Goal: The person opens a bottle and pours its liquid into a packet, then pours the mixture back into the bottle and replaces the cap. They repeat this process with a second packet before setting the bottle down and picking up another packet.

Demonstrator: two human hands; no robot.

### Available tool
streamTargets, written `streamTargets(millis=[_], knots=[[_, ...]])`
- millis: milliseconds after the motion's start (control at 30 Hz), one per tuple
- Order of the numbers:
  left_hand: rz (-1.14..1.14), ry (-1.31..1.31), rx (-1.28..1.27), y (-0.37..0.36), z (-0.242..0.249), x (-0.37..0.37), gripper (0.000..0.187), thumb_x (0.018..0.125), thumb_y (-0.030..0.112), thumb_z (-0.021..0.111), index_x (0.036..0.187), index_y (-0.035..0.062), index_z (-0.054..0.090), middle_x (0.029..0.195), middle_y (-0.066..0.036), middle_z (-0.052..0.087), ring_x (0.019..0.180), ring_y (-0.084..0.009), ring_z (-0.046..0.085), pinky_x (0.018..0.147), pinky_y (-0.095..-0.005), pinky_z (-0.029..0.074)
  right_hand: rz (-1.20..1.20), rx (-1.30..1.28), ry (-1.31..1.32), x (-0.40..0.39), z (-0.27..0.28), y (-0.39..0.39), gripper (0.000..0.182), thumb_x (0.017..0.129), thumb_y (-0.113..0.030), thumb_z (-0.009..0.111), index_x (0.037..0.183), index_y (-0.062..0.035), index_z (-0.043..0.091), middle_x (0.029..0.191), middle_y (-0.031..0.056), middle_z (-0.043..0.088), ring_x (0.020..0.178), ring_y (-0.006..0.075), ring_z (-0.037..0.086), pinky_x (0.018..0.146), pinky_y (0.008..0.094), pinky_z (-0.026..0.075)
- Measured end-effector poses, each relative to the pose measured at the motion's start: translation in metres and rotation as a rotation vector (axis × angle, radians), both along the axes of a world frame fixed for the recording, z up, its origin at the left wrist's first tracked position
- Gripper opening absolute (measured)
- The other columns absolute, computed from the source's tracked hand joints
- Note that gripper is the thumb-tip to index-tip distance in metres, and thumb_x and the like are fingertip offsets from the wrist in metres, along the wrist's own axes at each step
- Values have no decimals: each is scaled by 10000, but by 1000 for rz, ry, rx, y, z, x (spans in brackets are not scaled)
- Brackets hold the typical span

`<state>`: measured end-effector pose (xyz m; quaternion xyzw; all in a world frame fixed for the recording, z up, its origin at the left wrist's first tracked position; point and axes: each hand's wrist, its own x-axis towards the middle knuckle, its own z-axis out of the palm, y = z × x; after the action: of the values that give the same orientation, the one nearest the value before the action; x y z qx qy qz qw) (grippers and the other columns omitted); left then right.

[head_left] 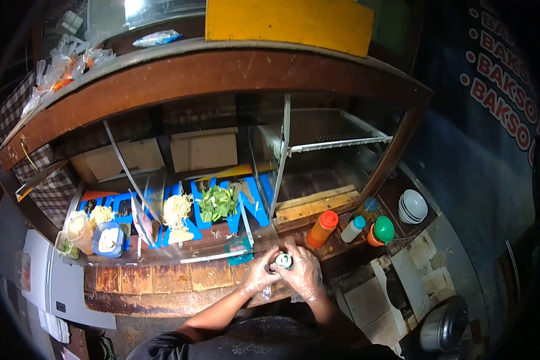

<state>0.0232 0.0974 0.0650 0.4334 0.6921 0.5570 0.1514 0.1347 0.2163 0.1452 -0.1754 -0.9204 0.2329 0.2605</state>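
Note:
Both my hands are close together at the front edge of the wooden counter. My left hand (260, 275) and my right hand (303, 273) close round a small round object with a whitish top and a dark greenish rim (284, 260); its kind is not clear. Shiny white streaks cover both hands, perhaps thin clear plastic or something wet. Just left of them is a teal container (240, 259). An orange sauce bottle with a red cap (322, 230) stands to the right of my right hand.
Noodles (177, 213) and chopped greens (218, 203) lie on blue sheeting inside the glass case. Tubs (107, 239) stand at left. A white-capped bottle (353, 230), a green-topped orange container (383, 230) and stacked bowls (413, 207) are at right. A metal pot (441, 330) stands lower right.

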Motion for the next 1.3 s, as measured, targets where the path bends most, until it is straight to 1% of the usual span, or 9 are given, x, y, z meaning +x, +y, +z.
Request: streamTargets(millis=[267, 433, 667, 700, 800, 833, 1000, 1167, 1300], knots=[[20, -28, 56, 5, -20, -1, 817, 709, 207, 835, 1430, 73, 475, 1287, -166, 649, 1142, -272, 657, 928, -367, 530, 116, -109, -42, 3, 4, 7, 653, 715, -201, 797, 1310, -73, 560, 1061, 194, 676, 990, 377, 655, 864, 459, 522], [8, -62, 92, 5, -28, -1, 788, 718, 209, 833, 1415, 70, 492, 1271, -179, 652, 1154, -287, 655, 967, -372, 522, 14, 160, 14, 4, 17, -1, 706, 696, -440, 819, 1257, -70, 605, 1054, 169, 680, 1001, 349, 651, 898, 445, 508], [27, -90, 92, 8, -33, -1, 778, 735, 190, 830, 1421, 61, 485, 1257, -173, 660, 1137, -234, 662, 931, -341, 538, 86, -10, -8, 2, 7, 5, 620, 712, -306, 811, 1239, -60, 597, 1041, 178, 681, 968, 354, 662, 851, 451, 525], [11, -138, 102, 8, -33, -1, 780, 735, 192, 831, 1422, 62, 485, 1257, -174, 659, 1139, -240, 661, 935, -344, 535, 118, 9, -30, 3, 8, 6, 635, 777, -344, 752, 1312, -81, 536, 993, 212, 673, 926, 388, 661, 817, 474, 523], [5, -133, 83, 7, -36, -3, 785, 742, 204, 832, 1429, 62, 477, 1262, -177, 655, 1148, -255, 657, 954, -354, 523, 185, -91, 31, 1, 3, 11, 668, 763, -355, 763, 1330, -86, 532, 1015, 204, 672, 944, 385, 658, 827, 473, 523], [1, -142, 102, 8, -39, -4, 791, 741, 209, 834, 1430, 62, 474, 1264, -179, 654, 1154, -262, 654, 961, -359, 519, 164, -24, 79, 1, 7, 8, 655, 707, -284, 824, 1275, -57, 590, 1048, 164, 682, 989, 340, 662, 872, 436, 528], [19, -84, 48, 5, -18, 0, 798, 734, 212, 840, 1428, 61, 475, 1256, -184, 658, 1155, -259, 654, 942, -360, 531, 66, 27, 15, 3, 8, 5, 635, 706, -289, 839, 1238, -32, 608, 1033, 147, 683, 984, 332, 660, 873, 422, 528], [18, -124, 98, 9, -33, -3, 778, 738, 219, 843, 1412, 55, 492, 1242, -183, 665, 1136, -250, 664, 937, -362, 537, 179, -188, 37, 3, -5, 15, 681, 716, -297, 819, 1301, -58, 566, 1039, 179, 672, 975, 349, 647, 863, 449, 514], [7, -134, 193, 14, -46, -5, 776, 726, 223, 853, 1399, 55, 504, 1237, -183, 666, 1130, -264, 666, 937, -365, 535, 235, -32, 71, 3, 8, 15, 663, 723, -303, 809, 1290, -50, 577, 1047, 173, 673, 977, 353, 646, 867, 445, 515]])
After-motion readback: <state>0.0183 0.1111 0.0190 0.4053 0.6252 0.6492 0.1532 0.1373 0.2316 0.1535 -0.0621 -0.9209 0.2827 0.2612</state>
